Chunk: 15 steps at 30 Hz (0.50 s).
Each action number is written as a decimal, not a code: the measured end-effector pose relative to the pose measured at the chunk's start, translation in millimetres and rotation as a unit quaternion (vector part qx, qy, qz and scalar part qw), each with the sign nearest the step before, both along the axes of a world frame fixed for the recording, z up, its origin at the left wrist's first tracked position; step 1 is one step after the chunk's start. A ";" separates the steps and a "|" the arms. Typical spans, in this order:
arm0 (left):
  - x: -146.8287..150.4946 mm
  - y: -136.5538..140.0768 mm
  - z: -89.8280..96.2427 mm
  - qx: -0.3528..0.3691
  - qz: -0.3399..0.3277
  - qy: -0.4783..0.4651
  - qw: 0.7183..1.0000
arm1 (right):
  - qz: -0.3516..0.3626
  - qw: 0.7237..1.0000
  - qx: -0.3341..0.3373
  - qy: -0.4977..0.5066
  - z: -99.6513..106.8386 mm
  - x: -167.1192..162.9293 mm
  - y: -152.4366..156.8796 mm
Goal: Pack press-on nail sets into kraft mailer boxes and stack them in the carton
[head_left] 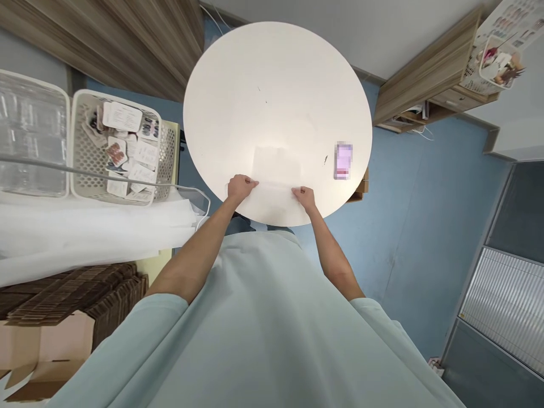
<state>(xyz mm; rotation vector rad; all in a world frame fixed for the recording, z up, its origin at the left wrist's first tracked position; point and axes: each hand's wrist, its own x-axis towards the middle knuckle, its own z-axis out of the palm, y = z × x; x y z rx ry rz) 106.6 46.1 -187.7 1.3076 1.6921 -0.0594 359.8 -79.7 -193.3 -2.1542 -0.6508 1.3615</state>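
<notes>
A thin, pale, slightly see-through sheet [277,164] lies on the round white table [272,73], near the edge closest to my body. It is almost the same colour as the tabletop, so its outline is faint and I cannot tell its exact material. At its left side, my left hand [241,187] is closed, pinching the sheet between thumb and finger. My right hand [304,197] pinches it at the right side in the same way. Between the two hands a straight crease or edge runs across the sheet.
A blurred-out phone-like object [343,161] lies on the table's right side. To the left stand a white basket [76,147] of small packaged cards, a clear plastic bin [34,136], a white roll [85,226] and stacked brown cardboard [85,292]. A cable crosses the basket.
</notes>
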 end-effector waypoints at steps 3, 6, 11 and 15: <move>-0.2 -0.2 -3.3 0.002 -0.018 0.004 1.000 | 0.020 1.000 -0.007 -0.022 5.2 6.1 3.5; -4.9 -1.3 -0.5 0.017 -0.033 0.005 0.999 | 0.036 0.998 -0.018 -0.040 7.9 6.1 8.8; -32.1 -5.0 6.8 0.082 -0.097 0.019 0.992 | 0.044 0.997 -0.016 -0.063 7.7 1.4 11.8; -62.0 -13.6 0.6 0.150 -0.144 -0.024 0.978 | 0.025 0.995 -0.014 -0.091 4.8 1.3 11.4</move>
